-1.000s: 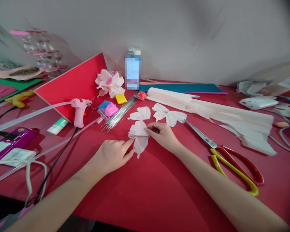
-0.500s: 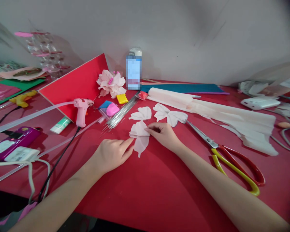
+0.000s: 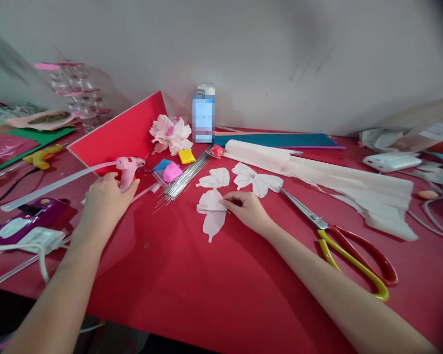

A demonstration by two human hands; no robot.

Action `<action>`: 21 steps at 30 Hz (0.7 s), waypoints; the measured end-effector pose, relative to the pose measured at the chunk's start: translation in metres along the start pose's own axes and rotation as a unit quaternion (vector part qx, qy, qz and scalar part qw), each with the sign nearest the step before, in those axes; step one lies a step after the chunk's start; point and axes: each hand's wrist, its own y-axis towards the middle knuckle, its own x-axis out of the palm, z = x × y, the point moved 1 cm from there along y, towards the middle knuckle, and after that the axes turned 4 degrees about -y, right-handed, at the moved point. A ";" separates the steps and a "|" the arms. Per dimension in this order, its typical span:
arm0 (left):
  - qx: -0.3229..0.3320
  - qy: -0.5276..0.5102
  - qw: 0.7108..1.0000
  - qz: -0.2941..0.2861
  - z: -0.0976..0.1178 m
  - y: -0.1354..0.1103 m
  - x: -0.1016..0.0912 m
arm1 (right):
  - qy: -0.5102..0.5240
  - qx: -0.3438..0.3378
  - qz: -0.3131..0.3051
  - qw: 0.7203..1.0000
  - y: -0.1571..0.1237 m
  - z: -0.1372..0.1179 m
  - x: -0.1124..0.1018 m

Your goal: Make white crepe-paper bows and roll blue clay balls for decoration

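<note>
**Pink glue gun clenched, paper petal pinched on red desk**

The pink hot glue gun is clenched in the fingers of the left hand. A pale pink crepe-paper petal is laid on the red desk and pinched at its edge by the fingers of the right hand. Red-and-yellow scissors are placed to the right, and florist wire just beyond the petal. Farther back, a paper flower is set before a bottle, whose label is blurred and cannot be read.
</note>
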 end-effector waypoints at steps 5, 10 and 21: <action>0.013 0.077 0.995 -0.060 0.005 0.015 0.009 | 0.006 -0.004 -0.001 1.000 0.000 0.001 0.000; 0.030 0.071 0.997 -0.013 0.007 0.009 -0.002 | 0.012 -0.008 0.000 1.000 0.000 0.003 0.001; -0.034 -0.209 0.972 -0.103 0.016 -0.065 -0.029 | 0.018 -0.003 0.010 1.000 -0.001 0.000 0.001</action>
